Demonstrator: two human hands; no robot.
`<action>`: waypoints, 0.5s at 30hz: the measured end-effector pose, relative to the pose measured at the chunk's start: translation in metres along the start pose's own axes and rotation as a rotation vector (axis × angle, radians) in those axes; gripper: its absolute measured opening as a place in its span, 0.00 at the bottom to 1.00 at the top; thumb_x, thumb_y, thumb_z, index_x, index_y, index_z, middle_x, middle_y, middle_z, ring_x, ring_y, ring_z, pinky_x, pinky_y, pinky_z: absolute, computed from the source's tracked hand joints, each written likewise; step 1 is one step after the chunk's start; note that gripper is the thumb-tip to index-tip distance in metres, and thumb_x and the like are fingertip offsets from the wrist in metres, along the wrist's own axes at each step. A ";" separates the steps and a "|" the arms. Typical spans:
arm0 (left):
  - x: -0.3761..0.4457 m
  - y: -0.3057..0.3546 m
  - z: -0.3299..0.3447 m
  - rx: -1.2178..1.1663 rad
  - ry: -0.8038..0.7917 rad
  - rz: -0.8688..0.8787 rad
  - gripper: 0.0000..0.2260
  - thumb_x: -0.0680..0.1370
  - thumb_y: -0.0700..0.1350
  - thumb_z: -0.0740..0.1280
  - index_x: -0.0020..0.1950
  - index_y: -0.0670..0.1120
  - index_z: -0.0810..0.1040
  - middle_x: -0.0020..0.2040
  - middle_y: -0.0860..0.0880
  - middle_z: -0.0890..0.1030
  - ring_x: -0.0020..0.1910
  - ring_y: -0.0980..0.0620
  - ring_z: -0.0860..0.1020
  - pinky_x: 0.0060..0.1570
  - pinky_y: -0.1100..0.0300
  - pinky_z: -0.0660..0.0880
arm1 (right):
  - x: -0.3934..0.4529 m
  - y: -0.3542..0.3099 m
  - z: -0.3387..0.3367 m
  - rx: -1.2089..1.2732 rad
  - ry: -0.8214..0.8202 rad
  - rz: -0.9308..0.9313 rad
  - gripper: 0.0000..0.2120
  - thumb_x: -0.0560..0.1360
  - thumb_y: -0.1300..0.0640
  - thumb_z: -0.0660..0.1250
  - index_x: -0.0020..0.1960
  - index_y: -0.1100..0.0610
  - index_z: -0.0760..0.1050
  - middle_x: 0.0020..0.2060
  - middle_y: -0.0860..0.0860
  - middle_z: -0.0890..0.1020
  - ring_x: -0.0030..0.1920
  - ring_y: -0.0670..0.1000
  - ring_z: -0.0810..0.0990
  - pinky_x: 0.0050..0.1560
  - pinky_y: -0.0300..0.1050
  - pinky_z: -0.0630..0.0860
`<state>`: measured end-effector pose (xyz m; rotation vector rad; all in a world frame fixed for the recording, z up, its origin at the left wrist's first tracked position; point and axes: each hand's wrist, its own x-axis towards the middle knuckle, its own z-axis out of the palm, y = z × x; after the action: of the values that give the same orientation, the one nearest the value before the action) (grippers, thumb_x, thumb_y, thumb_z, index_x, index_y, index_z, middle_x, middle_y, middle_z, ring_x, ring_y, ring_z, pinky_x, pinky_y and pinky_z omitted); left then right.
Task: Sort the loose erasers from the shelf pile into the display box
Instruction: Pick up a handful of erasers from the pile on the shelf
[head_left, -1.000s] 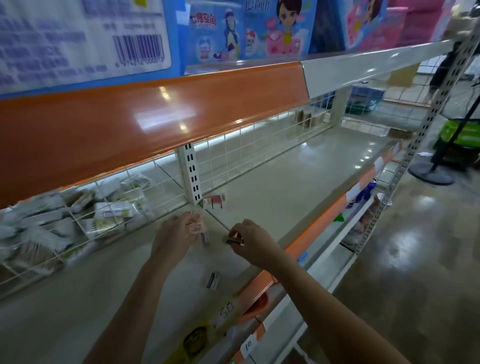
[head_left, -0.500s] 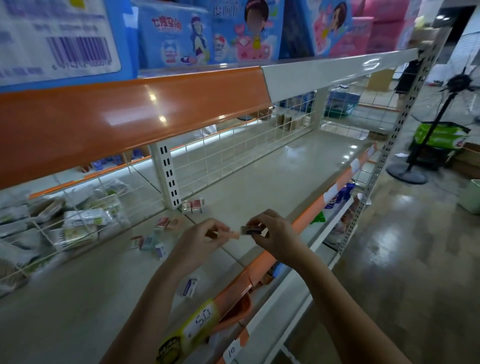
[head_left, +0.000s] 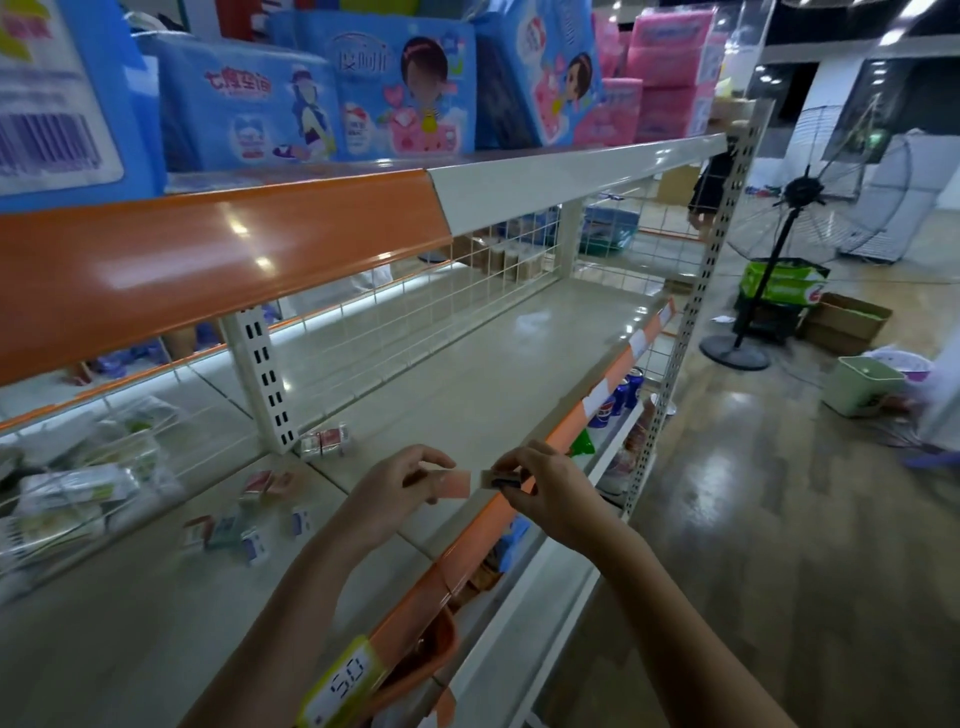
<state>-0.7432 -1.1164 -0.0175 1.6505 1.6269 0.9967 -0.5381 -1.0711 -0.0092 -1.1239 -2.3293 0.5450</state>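
My left hand (head_left: 395, 488) pinches a pink eraser (head_left: 451, 483) above the shelf's front edge. Close to its right, my right hand (head_left: 545, 488) pinches a small dark-wrapped eraser (head_left: 500, 479); the two erasers are a small gap apart. Several loose erasers (head_left: 244, 535) lie scattered on the grey shelf (head_left: 467, 395) to the left of my left forearm, with two more (head_left: 270, 484) a little further back. A small red-and-white box (head_left: 326, 441) stands by the slotted upright; whether it is the display box I cannot tell.
An orange shelf edge (head_left: 208, 260) hangs overhead with blue and pink packs above it. Wire mesh (head_left: 415, 317) backs the shelf, with packets (head_left: 78, 493) behind it at left. A yellow price tag (head_left: 343, 686) clips the front rail. A standing fan (head_left: 779, 249) and boxes stand on the floor at right.
Both hands lifted off the shelf surface and came forward to its front edge, each keeping its eraser. The camera view swung right and up.
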 end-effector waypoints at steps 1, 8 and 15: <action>0.001 0.001 0.001 -0.009 -0.011 0.002 0.07 0.79 0.44 0.64 0.48 0.57 0.76 0.43 0.51 0.82 0.38 0.61 0.78 0.38 0.67 0.72 | -0.001 0.001 -0.001 0.003 -0.001 0.007 0.11 0.76 0.58 0.66 0.58 0.56 0.76 0.54 0.51 0.76 0.50 0.47 0.77 0.55 0.40 0.75; 0.008 0.004 0.008 -0.138 -0.089 -0.069 0.05 0.79 0.45 0.64 0.51 0.54 0.78 0.47 0.52 0.82 0.41 0.59 0.80 0.40 0.67 0.74 | -0.007 0.009 -0.005 0.007 0.014 0.028 0.12 0.76 0.58 0.66 0.59 0.56 0.75 0.54 0.49 0.76 0.50 0.44 0.75 0.50 0.29 0.72; 0.009 0.004 0.013 -0.231 -0.166 -0.089 0.13 0.73 0.39 0.71 0.55 0.51 0.77 0.48 0.50 0.81 0.45 0.57 0.79 0.39 0.70 0.74 | -0.013 0.016 -0.007 0.017 0.035 0.046 0.12 0.75 0.59 0.66 0.58 0.56 0.76 0.54 0.50 0.76 0.49 0.45 0.75 0.49 0.28 0.72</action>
<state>-0.7305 -1.1070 -0.0202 1.4528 1.4069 0.9385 -0.5176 -1.0714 -0.0155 -1.1719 -2.2700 0.5567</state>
